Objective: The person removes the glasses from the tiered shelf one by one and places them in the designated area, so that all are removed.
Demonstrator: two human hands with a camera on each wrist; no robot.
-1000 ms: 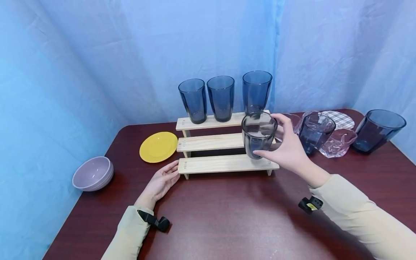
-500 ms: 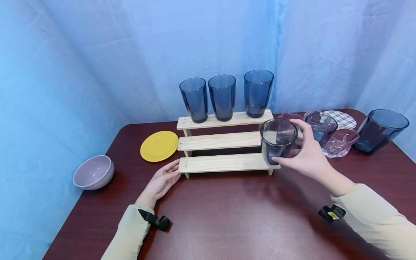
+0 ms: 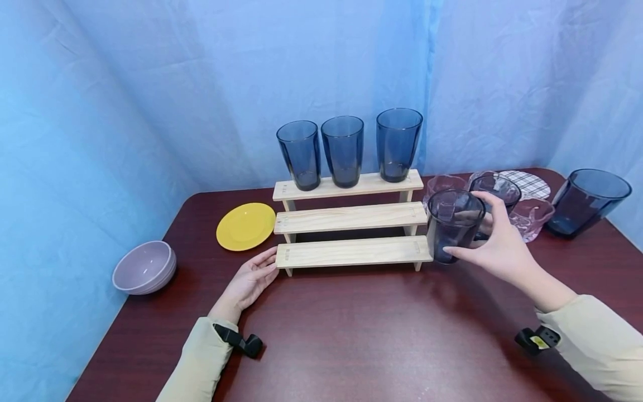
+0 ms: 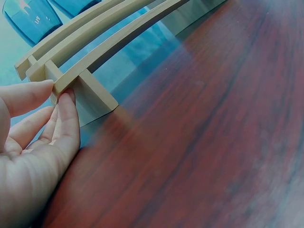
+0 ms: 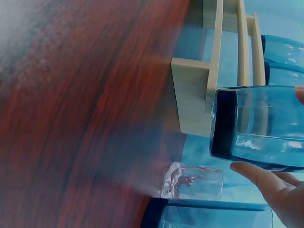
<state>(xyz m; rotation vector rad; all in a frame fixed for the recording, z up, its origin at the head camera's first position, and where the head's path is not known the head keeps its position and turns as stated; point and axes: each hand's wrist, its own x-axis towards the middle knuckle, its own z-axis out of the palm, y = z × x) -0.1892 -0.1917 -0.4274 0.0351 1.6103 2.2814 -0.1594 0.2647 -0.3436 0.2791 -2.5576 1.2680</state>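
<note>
My right hand [image 3: 502,251] grips a blue-tinted drinking glass [image 3: 454,223] by its side, upright, just off the right end of a three-tier wooden rack [image 3: 351,252]. In the right wrist view the base of this glass [image 5: 259,126] hangs above the table, near the rack's end leg. At the rack's other end, my left hand [image 3: 249,282] pinches the corner of the lowest board; in the left wrist view the thumb lies on top of that board [image 4: 107,50] and fingers beneath. Three blue glasses [image 3: 343,151] stand along the top tier.
Right of the rack, clear wavy glasses [image 3: 533,215] and another blue glass [image 3: 494,187] stand close behind my right hand. Farther right is one more blue glass [image 3: 585,201], near a checked round mat [image 3: 527,183]. Left lie a yellow plate [image 3: 245,226] and a purple bowl [image 3: 144,268].
My right hand has carried the glass rightward and slightly down, from over the rack's lower tiers to beyond its right end. The left hand has stayed at the rack's corner.
</note>
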